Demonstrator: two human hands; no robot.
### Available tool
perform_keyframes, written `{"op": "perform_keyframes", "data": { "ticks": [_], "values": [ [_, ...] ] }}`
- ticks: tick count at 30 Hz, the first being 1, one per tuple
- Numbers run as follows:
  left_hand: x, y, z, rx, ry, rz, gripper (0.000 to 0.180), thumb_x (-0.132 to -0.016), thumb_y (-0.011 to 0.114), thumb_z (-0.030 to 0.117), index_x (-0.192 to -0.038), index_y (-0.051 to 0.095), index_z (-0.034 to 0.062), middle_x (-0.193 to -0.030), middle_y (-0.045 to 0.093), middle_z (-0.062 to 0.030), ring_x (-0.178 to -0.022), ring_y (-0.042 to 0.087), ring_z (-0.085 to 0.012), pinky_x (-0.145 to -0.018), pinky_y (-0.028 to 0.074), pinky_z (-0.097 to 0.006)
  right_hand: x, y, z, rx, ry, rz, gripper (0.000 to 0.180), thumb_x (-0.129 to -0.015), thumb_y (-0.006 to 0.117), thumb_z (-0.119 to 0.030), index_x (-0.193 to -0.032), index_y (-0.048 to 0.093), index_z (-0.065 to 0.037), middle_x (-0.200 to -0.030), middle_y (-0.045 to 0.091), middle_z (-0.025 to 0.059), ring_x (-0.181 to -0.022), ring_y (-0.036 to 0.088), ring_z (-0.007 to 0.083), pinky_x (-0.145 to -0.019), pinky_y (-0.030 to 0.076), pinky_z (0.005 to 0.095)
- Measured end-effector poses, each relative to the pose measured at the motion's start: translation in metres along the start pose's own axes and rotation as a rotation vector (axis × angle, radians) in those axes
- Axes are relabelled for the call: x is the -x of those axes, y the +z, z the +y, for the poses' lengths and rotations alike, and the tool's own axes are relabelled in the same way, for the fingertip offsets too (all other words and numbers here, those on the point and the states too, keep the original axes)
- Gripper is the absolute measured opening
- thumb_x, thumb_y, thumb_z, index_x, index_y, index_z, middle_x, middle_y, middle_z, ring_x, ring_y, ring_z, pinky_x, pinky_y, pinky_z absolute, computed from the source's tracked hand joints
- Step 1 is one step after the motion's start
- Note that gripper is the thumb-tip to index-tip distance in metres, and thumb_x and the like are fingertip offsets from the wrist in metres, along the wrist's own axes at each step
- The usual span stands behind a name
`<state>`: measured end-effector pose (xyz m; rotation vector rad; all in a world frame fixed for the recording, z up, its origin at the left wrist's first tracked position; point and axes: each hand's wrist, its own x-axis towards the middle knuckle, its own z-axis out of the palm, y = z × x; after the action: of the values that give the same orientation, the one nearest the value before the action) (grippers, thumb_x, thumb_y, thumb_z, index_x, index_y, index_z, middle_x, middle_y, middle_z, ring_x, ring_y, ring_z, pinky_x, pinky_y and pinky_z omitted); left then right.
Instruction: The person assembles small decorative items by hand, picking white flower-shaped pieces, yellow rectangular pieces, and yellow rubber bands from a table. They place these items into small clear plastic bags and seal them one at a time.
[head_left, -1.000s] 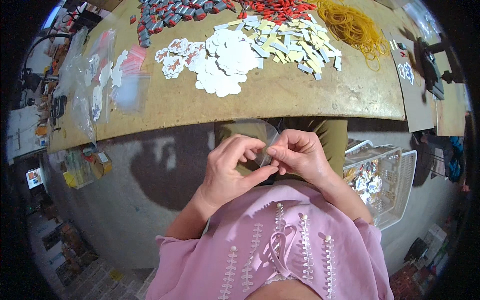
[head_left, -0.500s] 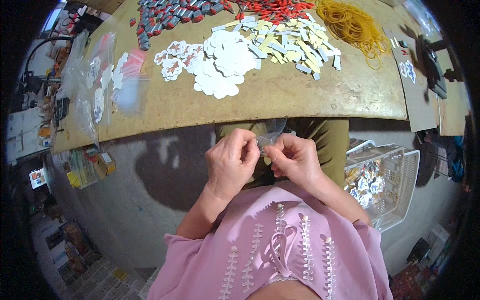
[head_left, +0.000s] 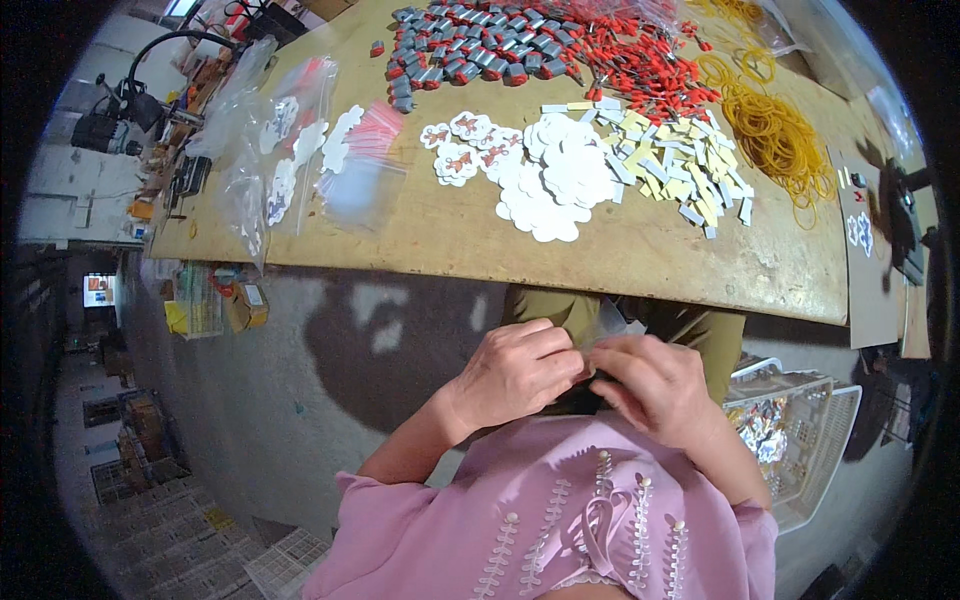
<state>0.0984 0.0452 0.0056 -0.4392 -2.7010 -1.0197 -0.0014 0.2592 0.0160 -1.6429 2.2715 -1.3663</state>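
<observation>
Over my lap, just short of the table's front edge, both hands meet at a clear plastic bag. My left hand is closed, its fingertips pinching the bag's near edge. Beside it my right hand has its fingers curled over the same edge, thumb below. Part of the bag shows beyond the fingertips; the rest is covered by the hands, and its contents cannot be made out. On the table ahead lie a pile of white scalloped cards and several printed bear-shaped cards.
Across the table lie grey-and-red motors, red-tipped parts, yellow-and-white strips and yellow rubber bands. Clear bags with red tops are at left. On the floor at right stands a white plastic basket holding filled packets.
The view has swung left, so everything sits further right and lower. My hands have come closer together on the bag, and my right fingers now curl over it.
</observation>
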Motion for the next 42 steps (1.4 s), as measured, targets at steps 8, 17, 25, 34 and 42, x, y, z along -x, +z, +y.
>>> {"op": "perform_keyframes", "data": {
  "ticks": [8,17,25,34,42],
  "values": [
    [-0.012,-0.024,-0.02,0.272,-0.052,-0.042,0.012,-0.087,0.081,0.002,-0.098,0.077,0.0046,-0.097,0.075,-0.0109,-0.087,0.073,-0.0277,-0.074,0.059,-0.038,0.009,0.001,0.02,-0.139,0.07,-0.239,0.028,-0.08,0.073,0.003,-0.107,0.07,-0.003,-0.102,0.069,0.0117,-0.096,0.069,0.0336,-0.078,0.059,0.0419],
    [-0.098,-0.031,-0.081,-0.351,-0.036,0.188,0.052,-0.086,0.085,0.019,-0.134,0.069,0.0065,-0.13,0.067,-0.0136,-0.119,0.062,-0.0347,-0.107,0.049,-0.045,0.032,0.018,0.012,-0.072,0.184,-0.222,0.026,-0.078,0.072,0.003,-0.104,0.069,-0.003,-0.091,0.062,0.0127,-0.089,0.066,0.0341,-0.076,0.057,0.0432],
    [-0.101,-0.034,-0.099,-0.345,-0.022,0.098,0.043,-0.083,0.089,0.022,-0.12,0.074,0.0066,-0.117,0.069,-0.0114,-0.11,0.066,-0.0324,-0.096,0.055,-0.043,0.045,0.015,0.022,-0.031,0.188,-0.159,0.024,-0.077,0.07,0.0,-0.102,0.068,-0.002,-0.093,0.062,0.0126,-0.088,0.065,0.0343,-0.078,0.057,0.0437],
    [-0.097,-0.017,-0.083,-0.308,-0.13,0.151,0.027,-0.084,0.088,0.017,-0.105,0.076,0.0046,-0.111,0.069,-0.0105,-0.102,0.069,-0.032,-0.09,0.057,-0.043,0.048,0.016,0.025,-0.006,0.164,-0.122,0.024,-0.077,0.07,-0.002,-0.1,0.067,-0.002,-0.092,0.061,0.0124,-0.09,0.064,0.0341,-0.08,0.056,0.0432],
    [-0.103,-0.032,-0.085,-0.183,-0.167,0.144,0.018,-0.09,0.081,0.01,-0.105,0.075,0.0029,-0.099,0.076,-0.0127,-0.091,0.073,-0.032,-0.08,0.059,-0.042,0.055,0.018,0.029,-0.039,0.203,-0.096,0.024,-0.078,0.071,0.0,-0.101,0.068,-0.003,-0.094,0.062,0.0119,-0.091,0.065,0.0333,-0.079,0.056,0.0427]
  ]
}}
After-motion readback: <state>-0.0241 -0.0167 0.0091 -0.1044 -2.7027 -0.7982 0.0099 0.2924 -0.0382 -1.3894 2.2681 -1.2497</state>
